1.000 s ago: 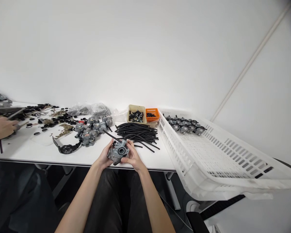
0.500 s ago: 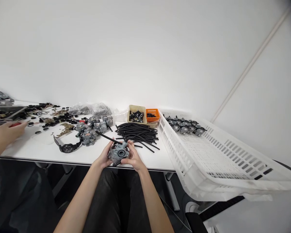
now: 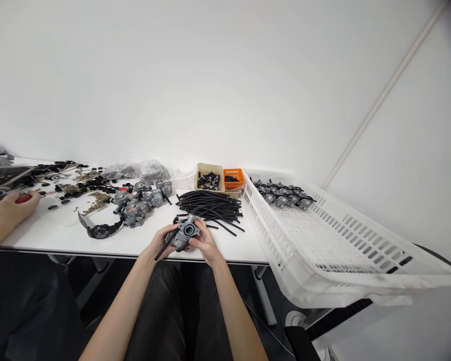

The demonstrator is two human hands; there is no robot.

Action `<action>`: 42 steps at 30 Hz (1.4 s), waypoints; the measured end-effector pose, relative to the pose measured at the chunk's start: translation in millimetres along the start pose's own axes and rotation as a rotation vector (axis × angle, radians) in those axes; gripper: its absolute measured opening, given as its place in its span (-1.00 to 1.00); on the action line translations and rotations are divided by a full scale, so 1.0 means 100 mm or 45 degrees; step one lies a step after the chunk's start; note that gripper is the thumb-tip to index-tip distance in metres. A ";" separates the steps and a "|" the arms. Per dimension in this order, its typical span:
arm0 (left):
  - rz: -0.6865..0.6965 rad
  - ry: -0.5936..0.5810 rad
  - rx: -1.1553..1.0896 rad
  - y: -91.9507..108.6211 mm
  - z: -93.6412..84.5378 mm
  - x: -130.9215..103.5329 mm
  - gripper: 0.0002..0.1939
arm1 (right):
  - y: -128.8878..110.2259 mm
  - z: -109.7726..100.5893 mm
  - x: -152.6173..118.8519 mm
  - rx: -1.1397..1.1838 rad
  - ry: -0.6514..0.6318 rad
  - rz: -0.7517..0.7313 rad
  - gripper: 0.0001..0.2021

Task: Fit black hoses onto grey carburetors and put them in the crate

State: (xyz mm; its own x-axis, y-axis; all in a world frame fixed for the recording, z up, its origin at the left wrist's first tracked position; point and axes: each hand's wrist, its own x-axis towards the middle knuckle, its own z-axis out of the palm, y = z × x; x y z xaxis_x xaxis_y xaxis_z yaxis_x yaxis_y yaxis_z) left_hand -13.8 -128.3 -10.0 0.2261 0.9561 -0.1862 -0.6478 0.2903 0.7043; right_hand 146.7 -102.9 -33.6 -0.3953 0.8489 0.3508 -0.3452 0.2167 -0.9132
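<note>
Between both hands, just above the table's front edge, is a grey metal carburetor with its round bore facing up toward me. My left hand is closed around its left side, where a black rubber hose slants down toward me along the fingers. On the other side my right hand grips the body, thumb at the lower edge. Part of the carburetor is hidden by the fingers. Just beyond lies a pile of black hoses. More carburetors stand to the left, beside a black wristwatch.
A large white plastic crate with several carburetors stands at right. Behind the hoses are a cream bin and an orange basket of small parts. At far left, a co-worker's hand holds something red near scattered black parts.
The carburetor has turned in my hands. Its hose, which pointed up and left away from me, now points down and left toward me. The co-worker's hand has shifted slightly left.
</note>
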 end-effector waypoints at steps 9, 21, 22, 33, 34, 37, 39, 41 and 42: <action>0.377 0.212 0.105 -0.06 0.14 0.06 -0.59 | 0.00 0.03 0.05 0.109 0.366 -0.004 -0.47; 1.066 0.741 0.787 -0.21 -0.02 0.23 -0.29 | -0.08 0.18 -0.03 -0.606 0.379 -0.170 -0.79; 1.082 0.735 0.825 -0.21 0.00 0.22 -0.30 | -0.07 0.18 -0.03 -0.626 0.387 -0.178 -0.80; 1.039 0.732 0.933 -0.23 -0.03 0.25 -0.26 | 0.09 0.25 -0.05 -0.970 0.518 -0.409 -0.78; 1.046 0.734 0.927 -0.23 -0.03 0.25 -0.27 | 0.10 0.26 -0.06 -1.009 0.540 -0.449 -0.77; 1.053 0.702 0.899 -0.23 -0.01 0.24 -0.30 | 0.11 0.28 -0.06 -1.079 0.587 -0.525 -0.77; 1.059 0.675 0.889 -0.23 0.00 0.23 -0.31 | 0.10 0.28 -0.06 -1.091 0.593 -0.575 -0.75; 1.066 0.667 0.879 -0.24 0.00 0.23 -0.32 | 0.10 0.28 -0.06 -1.104 0.570 -0.615 -0.74; 1.074 0.670 0.871 -0.24 -0.01 0.23 -0.33 | 0.09 0.29 -0.06 -1.113 0.548 -0.628 -0.74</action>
State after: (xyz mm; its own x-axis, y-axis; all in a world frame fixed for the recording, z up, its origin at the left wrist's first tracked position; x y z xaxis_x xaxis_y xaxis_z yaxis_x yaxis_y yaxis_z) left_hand 6.3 -112.8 -31.5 -0.5101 0.7797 0.3631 0.1066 -0.3616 0.9262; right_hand 121.5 -119.5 -38.2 0.0101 0.6351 0.7724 0.4075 0.7028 -0.5831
